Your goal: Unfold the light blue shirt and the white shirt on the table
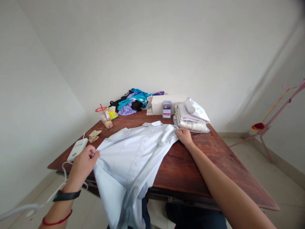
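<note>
A pale blue-white buttoned shirt (pixel 133 146) lies front up on the dark wooden table (pixel 188 171), its collar toward the back and its lower part hanging over the front edge. My left hand (pixel 85 159) pinches the shirt's left side near the table's left edge. At the shirt's right shoulder or sleeve, my right hand (pixel 184 136) has its fingers closed on the fabric. Right behind that hand sits a stack of folded light clothes (pixel 193 116).
A white box (pixel 157 106) and a heap of blue, purple and black clothes (pixel 135 101) stand at the back. On the left are a plastic cup (pixel 106 119), crumpled paper (pixel 94 135) and a white device (pixel 78 149) with cables. A pink stand (pixel 276 117) is at right.
</note>
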### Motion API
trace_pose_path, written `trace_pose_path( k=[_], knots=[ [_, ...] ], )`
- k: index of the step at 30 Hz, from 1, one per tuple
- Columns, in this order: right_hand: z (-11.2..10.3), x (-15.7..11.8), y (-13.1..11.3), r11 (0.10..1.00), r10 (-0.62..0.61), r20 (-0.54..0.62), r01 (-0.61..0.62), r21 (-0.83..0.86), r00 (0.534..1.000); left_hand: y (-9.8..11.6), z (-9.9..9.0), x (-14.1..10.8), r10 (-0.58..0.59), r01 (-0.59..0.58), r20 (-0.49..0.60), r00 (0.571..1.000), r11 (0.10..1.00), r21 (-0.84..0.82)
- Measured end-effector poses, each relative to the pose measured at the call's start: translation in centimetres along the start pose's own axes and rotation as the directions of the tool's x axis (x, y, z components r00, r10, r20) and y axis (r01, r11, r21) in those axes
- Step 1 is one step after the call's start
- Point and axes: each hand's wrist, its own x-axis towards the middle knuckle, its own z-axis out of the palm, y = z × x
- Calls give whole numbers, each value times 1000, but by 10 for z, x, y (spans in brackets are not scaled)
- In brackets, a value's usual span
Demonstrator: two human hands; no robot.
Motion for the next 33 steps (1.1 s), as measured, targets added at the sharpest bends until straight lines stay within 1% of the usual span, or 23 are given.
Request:
trace_pose_path(
  k=[1,2,3,5,7,9,11,13,16,21,23,25,26,28,30,31,32,33],
  knots=[
    [0,0,0,1000,0,-2,0,4,1000,-5,6,-1,9,-8,21,1000,1000,-8],
    [0,0,1,1000,1,-4,-1,8,1000,-9,13,-3,45,-45,26,999,999,-17],
    [0,0,1,1000,0,-3,0,11,1000,-10,22,-5,111,-111,22,994,993,-28],
    [0,1,2,1000,-4,3,4,18,1000,-6,37,-9,280,-279,8,960,959,-38],
    [0,1,3,1000,-10,15,10,22,1000,5,49,-9,408,-406,41,912,913,-38],
    [0,0,3,1000,-16,26,16,23,1000,17,57,-2,462,-461,88,883,887,-31],
    [0,0,2,1000,-18,37,17,23,999,29,65,12,469,-472,138,873,882,-10],
    [1,0,2,1000,-15,46,14,20,999,37,72,29,429,-443,210,879,896,22],
    [2,0,2,1000,-7,56,6,7,998,45,80,52,325,-360,303,896,931,65],
    [6,-1,3,1000,-13,72,12,17,997,45,87,76,208,-238,313,927,970,60],
    [7,-1,5,1000,-4,81,2,21,997,42,89,83,125,-126,318,940,992,-15],
    [8,-1,5,1000,6,90,-8,26,996,40,89,90,60,-3,335,940,986,-168],
    [8,-1,5,999,8,95,-11,34,995,40,89,93,51,38,349,936,969,-243],
    [8,-1,3,996,13,102,-22,81,995,46,85,98,76,63,378,923,937,-344],
    [8,-2,-2,981,50,111,-70,183,993,58,78,99,82,117,392,916,881,-458],
    [8,-3,-7,959,93,140,-126,254,986,68,74,99,69,169,390,918,823,-542],
    [7,-5,-13,921,144,184,-199,335,972,79,70,98,49,226,385,921,740,-634],
    [6,-7,-19,864,192,239,-279,418,952,92,67,97,29,273,378,926,641,-717]
  ],
)
